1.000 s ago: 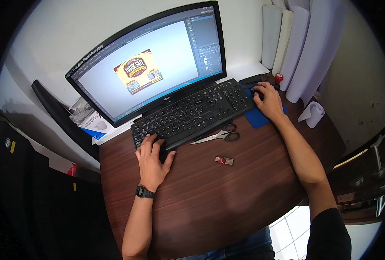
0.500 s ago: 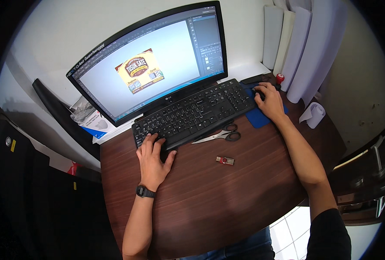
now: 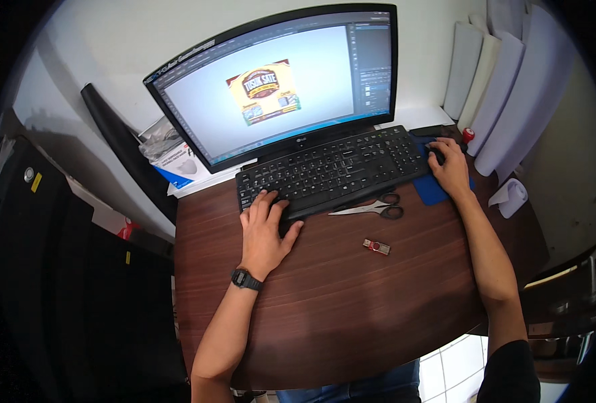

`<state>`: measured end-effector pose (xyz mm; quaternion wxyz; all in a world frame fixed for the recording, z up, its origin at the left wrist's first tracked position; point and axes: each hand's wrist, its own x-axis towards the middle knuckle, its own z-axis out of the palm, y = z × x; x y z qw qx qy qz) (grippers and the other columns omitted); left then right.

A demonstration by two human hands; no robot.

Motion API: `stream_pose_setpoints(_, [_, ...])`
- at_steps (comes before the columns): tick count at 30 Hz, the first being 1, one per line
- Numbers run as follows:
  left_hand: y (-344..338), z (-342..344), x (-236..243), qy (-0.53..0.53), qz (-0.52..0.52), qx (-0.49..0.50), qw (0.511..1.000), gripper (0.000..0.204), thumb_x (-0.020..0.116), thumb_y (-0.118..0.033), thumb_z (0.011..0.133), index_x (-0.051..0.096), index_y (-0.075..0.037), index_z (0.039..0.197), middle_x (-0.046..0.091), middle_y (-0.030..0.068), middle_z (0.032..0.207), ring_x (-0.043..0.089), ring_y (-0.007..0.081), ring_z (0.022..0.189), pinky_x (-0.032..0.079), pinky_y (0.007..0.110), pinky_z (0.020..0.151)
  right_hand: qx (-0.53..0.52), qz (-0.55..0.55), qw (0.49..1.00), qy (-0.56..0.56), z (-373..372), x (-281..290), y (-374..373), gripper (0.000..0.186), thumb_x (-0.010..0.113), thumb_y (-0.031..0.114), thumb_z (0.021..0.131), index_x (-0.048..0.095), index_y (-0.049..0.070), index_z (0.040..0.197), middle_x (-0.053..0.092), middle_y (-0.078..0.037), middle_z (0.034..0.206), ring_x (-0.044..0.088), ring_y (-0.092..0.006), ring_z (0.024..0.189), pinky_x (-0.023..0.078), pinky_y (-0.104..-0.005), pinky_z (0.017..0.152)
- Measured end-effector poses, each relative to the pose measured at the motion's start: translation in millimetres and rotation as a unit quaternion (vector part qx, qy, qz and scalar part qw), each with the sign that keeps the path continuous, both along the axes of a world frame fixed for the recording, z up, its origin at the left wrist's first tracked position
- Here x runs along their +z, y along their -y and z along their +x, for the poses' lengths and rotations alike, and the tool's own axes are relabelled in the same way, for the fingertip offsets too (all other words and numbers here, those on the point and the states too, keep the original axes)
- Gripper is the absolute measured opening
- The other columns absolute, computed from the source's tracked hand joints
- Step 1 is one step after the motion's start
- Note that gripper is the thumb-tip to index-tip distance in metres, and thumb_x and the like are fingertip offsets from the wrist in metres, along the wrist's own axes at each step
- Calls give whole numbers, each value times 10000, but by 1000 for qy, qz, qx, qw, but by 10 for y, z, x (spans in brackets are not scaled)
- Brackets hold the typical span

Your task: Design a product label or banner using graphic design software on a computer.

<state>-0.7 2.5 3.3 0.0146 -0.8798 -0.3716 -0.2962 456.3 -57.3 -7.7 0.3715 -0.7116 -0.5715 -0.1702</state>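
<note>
My left hand point(image 3: 266, 235) rests at the near left corner of a black keyboard point(image 3: 338, 169), its fingers spread over the keys and its thumb held apart. It holds nothing. My right hand point(image 3: 452, 166) is curled over a dark mouse point(image 3: 436, 156), mostly hidden under the fingers, on a blue mouse pad point(image 3: 432, 191). Behind the keyboard stands a monitor point(image 3: 271, 87) showing a yellow, brown and red label design on a white canvas, with dark panels at its right side.
Scissors point(image 3: 372, 207) lie just before the keyboard, and a red and silver USB stick point(image 3: 376, 247) lies on the brown desk point(image 3: 338, 302). At the right are a small paper roll point(image 3: 509, 198), a red-topped stamp point(image 3: 468, 135) and tall paper rolls point(image 3: 506, 101). A box point(image 3: 177, 164) sits left of the monitor.
The whole scene has shifted rightward in the picture as my view turned. Both hands keep their places, the left at the keyboard and the right on the mouse.
</note>
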Motion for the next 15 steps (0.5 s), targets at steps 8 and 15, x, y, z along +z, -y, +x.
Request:
stream_pose_setpoints(8, [-4,-21,-15,1,-10,25,1000,543,805,-355,881,642,-44,1295,546,154,1435,419,346,1441,344,485,1095,3,-16,1000,-2,-45,30,-10,258,717,178,900,760,53,1122,682,-152,1245,640,-361,1159,517,-439,1000])
stream_pose_setpoints(15, [7,-4,-17,-8,-2,89,996,644,813,-419,856,615,-24,1325,543,187,1435,438,352,1414,353,480,1078,-20,-25,999,14,-157,80,9,277,709,206,917,744,60,1151,675,-136,1260,620,-348,1210,483,-436,1023])
